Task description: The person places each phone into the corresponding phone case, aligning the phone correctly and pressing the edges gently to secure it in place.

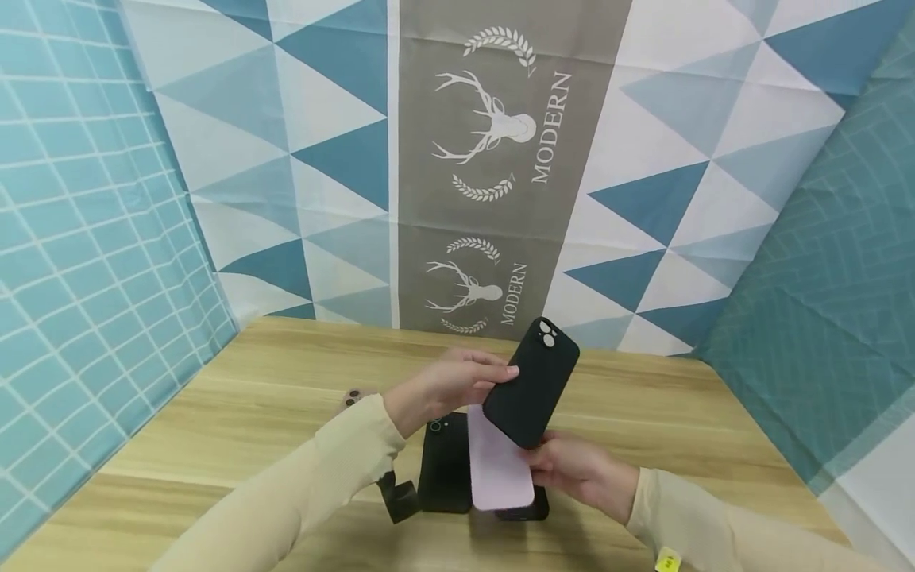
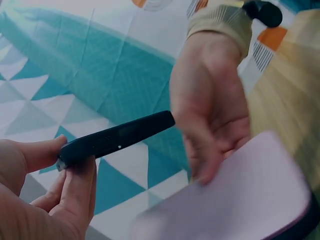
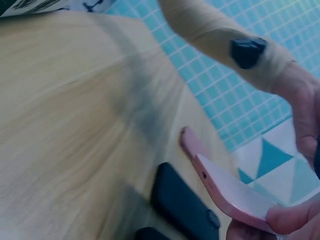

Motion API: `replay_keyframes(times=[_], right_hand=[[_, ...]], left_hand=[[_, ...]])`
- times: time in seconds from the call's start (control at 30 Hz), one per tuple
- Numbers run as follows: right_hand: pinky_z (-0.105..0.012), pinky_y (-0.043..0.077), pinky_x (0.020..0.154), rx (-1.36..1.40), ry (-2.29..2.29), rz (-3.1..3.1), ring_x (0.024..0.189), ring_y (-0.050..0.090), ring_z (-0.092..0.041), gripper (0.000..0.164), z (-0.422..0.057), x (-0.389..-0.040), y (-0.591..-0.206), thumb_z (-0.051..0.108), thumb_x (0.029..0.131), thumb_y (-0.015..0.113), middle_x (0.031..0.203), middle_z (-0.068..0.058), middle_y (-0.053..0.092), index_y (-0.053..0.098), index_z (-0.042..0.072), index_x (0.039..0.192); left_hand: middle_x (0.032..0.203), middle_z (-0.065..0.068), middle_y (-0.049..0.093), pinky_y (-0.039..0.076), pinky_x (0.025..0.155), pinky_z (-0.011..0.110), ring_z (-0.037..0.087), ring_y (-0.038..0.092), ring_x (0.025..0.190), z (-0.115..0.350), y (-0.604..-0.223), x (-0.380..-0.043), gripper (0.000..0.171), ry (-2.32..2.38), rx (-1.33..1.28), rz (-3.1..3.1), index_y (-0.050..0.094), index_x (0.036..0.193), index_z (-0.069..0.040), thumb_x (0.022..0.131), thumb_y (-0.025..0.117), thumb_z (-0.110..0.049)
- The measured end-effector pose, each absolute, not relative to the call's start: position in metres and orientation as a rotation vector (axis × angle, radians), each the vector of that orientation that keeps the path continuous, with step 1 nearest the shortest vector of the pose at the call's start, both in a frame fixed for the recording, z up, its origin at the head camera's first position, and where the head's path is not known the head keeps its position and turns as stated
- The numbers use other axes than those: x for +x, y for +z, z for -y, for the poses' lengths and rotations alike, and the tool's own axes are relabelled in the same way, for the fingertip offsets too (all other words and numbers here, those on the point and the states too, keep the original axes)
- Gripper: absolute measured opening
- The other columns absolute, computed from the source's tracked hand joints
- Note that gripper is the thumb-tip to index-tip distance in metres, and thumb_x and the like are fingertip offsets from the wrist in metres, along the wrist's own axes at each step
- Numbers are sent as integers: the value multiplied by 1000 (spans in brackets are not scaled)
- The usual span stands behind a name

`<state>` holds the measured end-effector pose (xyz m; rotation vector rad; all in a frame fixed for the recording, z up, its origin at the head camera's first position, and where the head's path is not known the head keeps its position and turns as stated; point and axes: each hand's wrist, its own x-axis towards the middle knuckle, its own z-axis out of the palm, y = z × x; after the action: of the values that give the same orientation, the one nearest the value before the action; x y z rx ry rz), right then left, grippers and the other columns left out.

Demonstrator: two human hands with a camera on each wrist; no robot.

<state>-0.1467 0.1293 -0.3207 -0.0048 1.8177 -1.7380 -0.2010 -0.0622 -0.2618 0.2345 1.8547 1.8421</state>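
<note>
My left hand point(image 1: 468, 377) pinches a black phone case point(image 1: 532, 385) by its edge, thumb on the face with two pale camera rounds. Tilted, the case is raised above the table; whether a phone is inside I cannot tell. Lower down, my right hand point(image 1: 575, 469) grips a pink phone case point(image 1: 500, 469) along its side, thumb on top in the right wrist view. Below lie a black phone-shaped piece point(image 1: 446, 469) with a camera ring, another black one point(image 1: 525, 508) partly covered by the pink case, and a rose-pink one point(image 3: 191, 142), mostly hidden by my left arm in the head view.
The wooden table point(image 1: 272, 405) meets a patterned cloth backdrop point(image 1: 343, 183) at the back. Blue grid cloth point(image 1: 79, 206) hangs on the left and teal cloth point(image 1: 829, 278) on the right. A black strap point(image 1: 396, 496) hangs by my left sleeve.
</note>
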Motion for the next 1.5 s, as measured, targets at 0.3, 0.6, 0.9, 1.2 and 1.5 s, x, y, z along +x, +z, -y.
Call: replay_keyframes(times=[0.3, 0.6, 0.9, 1.2, 1.5], right_hand=[[-21, 53, 77, 42, -1886, -1740, 79, 57, -3, 15, -135, -146, -321, 3, 93, 58, 82, 8, 57, 62, 15, 100], [-20, 53, 74, -1, -1832, -1759, 76, 58, -3, 16, -144, -148, -325, -3, 91, 52, 79, 7, 59, 60, 11, 95], [-22, 56, 86, -22, -1918, -1733, 95, 64, -5, 53, -154, -156, -310, 3, 97, 50, 103, 2, 66, 27, -17, 141], [-21, 55, 90, -15, -2051, -1667, 100, 64, -5, 59, -151, -158, -287, 5, 99, 49, 109, 1, 64, 19, -12, 147], [-20, 54, 89, -2, -2149, -1619, 97, 65, -3, 62, -146, -153, -279, 7, 98, 51, 105, 3, 64, 18, -7, 149]], left_hand=[[123, 16, 66, 52, 97, 33, 14, 66, 98, 53, -249, -186, 34, 1899, 298, -1747, 61, 122, 4, 94, 60, -15], [109, 8, 70, 53, 96, 33, 10, 66, 87, 55, -253, -186, 32, 1890, 282, -1740, 62, 120, 4, 94, 61, -15], [110, 5, 70, 50, 101, 32, 7, 66, 90, 73, -267, -200, 37, 1912, 217, -1708, 56, 128, 6, 97, 55, -14], [108, 2, 69, 51, 98, 29, 6, 65, 90, 76, -262, -199, 37, 1946, 194, -1704, 56, 129, 5, 97, 55, -14], [104, 3, 70, 54, 94, 26, 6, 67, 86, 76, -271, -197, 35, 2019, 116, -1721, 58, 126, 6, 95, 58, -11]])
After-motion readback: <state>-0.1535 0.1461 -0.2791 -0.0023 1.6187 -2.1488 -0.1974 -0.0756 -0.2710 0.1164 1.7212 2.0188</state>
